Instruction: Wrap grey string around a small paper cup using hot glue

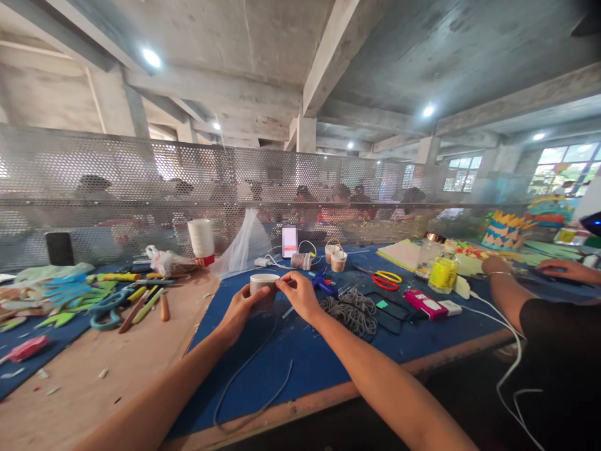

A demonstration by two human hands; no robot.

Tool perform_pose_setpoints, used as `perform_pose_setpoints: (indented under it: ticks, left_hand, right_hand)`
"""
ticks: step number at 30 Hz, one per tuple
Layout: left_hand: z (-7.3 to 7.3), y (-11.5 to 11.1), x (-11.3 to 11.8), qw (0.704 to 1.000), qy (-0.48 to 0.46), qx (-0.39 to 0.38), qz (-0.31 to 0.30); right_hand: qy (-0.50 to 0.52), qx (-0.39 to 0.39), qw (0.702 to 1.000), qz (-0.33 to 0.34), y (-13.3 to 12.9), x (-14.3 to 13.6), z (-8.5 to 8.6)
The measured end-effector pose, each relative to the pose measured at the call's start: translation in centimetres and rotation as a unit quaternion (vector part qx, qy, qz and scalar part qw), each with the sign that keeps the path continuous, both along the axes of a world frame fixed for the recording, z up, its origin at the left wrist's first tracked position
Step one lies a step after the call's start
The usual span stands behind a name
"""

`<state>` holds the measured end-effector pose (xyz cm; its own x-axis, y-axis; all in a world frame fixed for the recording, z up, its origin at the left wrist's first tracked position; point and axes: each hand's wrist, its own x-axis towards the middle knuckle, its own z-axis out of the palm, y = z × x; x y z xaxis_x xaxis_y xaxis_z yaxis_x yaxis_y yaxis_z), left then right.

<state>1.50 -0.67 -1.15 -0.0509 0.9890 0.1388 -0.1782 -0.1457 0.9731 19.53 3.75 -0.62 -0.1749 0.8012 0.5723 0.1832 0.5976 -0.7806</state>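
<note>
A small white paper cup [263, 280] is held upright above the blue mat, its lower part darker. My left hand [245, 305] is closed around the cup's left side and bottom. Against the right side of the cup, just below its rim, my right hand [300, 296] pinches with thumb and finger; what lies between the fingertips is too small to make out. A thin grey cord [220, 396] hangs from beneath the cup and loops over the mat. Right of my right hand are a blue glue gun [325, 283] and a tangle of grey cord [351, 314].
Behind the cup stand a lit phone [290, 242], a cord spool [301, 261] and small cord-wrapped buckets [338, 260]. Scissors [387, 279] and a yellow bottle [444, 269] lie rightward, near a co-worker's arm [504, 297]. Stacked cups [201, 240] and tools [141, 304] are left.
</note>
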Motion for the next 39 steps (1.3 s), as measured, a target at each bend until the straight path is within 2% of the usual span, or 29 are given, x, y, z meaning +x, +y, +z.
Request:
perform_pose_setpoints:
  ticks: [8, 14, 22, 27, 30, 35, 39]
  left_hand:
    - [0.1, 0.0, 0.1, 1.0, -0.013, -0.003, -0.001]
    - [0.0, 0.4, -0.1, 1.0, -0.022, -0.003, 0.011]
    - [-0.7, 1.0, -0.7, 0.998, -0.062, 0.002, -0.007]
    - [-0.4, 0.9, -0.6, 0.996, -0.091, 0.003, -0.015]
    - [-0.3, 0.8, -0.5, 0.995, -0.103, 0.006, -0.015]
    - [-0.3, 0.7, -0.4, 0.995, -0.099, 0.014, -0.016]
    - [-0.4, 0.8, -0.4, 0.995, -0.103, 0.014, -0.005]
  right_hand:
    - [0.003, -0.006, 1.0, 0.012, 0.4, 0.0, -0.3]
    - [-0.003, 0.064, 0.998, -0.003, -0.2, -0.1, -0.1]
    - [-0.028, 0.11, 0.991, 0.068, -1.9, -0.1, 0.9]
    - [-0.016, 0.073, 0.997, 0.006, -0.9, -0.1, 0.3]
    - [-0.074, 0.061, 0.995, -0.018, -0.6, -0.2, -0.3]
    - [-0.184, 0.104, 0.977, -0.035, -1.1, -0.6, -0.8]
    - [-0.189, 0.132, 0.973, -0.024, -1.8, -0.9, -0.5]
